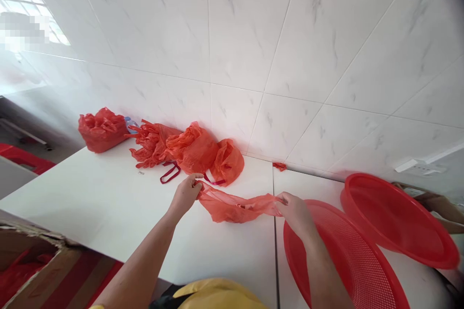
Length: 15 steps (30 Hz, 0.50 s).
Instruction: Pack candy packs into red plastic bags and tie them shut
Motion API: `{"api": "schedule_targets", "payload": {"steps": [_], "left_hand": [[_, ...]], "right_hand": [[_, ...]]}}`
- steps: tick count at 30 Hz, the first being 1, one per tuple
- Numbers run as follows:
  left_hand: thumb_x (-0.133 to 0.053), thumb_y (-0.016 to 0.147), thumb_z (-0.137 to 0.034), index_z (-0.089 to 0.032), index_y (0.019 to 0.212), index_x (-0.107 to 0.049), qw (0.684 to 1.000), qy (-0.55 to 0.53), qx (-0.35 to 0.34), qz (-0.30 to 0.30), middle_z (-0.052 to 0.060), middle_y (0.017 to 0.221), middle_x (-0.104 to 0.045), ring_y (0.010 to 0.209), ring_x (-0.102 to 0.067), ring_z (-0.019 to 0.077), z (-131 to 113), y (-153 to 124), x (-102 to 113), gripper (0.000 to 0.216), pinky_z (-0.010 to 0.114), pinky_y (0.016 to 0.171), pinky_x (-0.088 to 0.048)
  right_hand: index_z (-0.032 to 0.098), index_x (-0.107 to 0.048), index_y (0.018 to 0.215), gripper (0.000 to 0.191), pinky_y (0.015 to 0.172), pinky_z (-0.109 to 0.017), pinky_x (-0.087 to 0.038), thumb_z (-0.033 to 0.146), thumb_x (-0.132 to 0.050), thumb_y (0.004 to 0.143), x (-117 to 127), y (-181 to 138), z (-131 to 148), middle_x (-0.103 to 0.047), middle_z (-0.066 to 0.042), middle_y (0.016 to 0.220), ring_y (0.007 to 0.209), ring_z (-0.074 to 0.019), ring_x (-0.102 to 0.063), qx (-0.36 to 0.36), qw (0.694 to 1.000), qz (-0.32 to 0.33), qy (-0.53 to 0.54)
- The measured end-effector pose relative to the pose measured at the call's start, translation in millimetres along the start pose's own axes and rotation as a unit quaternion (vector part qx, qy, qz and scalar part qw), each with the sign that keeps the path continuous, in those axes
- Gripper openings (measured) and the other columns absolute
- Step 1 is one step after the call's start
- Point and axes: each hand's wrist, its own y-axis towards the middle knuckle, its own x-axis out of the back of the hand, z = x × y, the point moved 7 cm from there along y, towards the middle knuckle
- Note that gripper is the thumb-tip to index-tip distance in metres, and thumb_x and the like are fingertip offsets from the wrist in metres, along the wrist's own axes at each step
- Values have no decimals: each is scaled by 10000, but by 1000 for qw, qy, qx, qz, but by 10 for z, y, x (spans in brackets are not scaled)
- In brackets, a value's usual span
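Note:
A thin red plastic bag (232, 211) is stretched sideways between my two hands above the white table. My left hand (188, 192) pinches one end of its rim, and my right hand (293, 208) grips the opposite end. The mouth of the bag gapes toward me, with something small and reddish at its middle that I cannot make out. Just beyond my left hand stand filled red plastic bags (197, 147), with dark red straps (170, 172) sticking out from under them. My right forearm passes over a red perforated basket (348, 246).
Another bulging red bag (102, 130) and a clear bottle (130, 123) stand at the table's far left. A small red scrap (279, 166) lies by the tiled wall. A second red basket (395, 217) is at right. An open cardboard box (54, 275) sits at lower left.

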Motion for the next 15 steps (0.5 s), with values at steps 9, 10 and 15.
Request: {"api": "schedule_targets", "payload": {"steps": [9,10,15], "left_hand": [[-627,721,-340,-198,1094,-568,994,-18,-83,62,-21,784,-509,643,-506,113,-517,-214,-38,404,250,579,-451],[-623,725,-323,-204,1101,-569,993,-11,-90,79,-18,793,-508,663,-511,117,-550,-244,-59,399,253,593,-454],[-529,739,-192,-241,1150,-570,971,89,-128,181,2,837,-564,722,-535,137,-638,-397,-222,416,264,643,-452]], "right_hand": [[213,-522,650,234,713,-281,-401,402,-627,740,131,-78,139,-617,-6,877,791,-158,-541,50,963,1,263],[216,-546,670,221,782,-293,-403,401,-651,728,110,-46,92,-622,-19,1035,926,-183,-550,52,959,-28,277],[247,-575,826,209,934,-366,-379,440,-637,777,-317,95,-120,-662,-45,1060,1115,-219,-535,35,888,-18,459]]}}
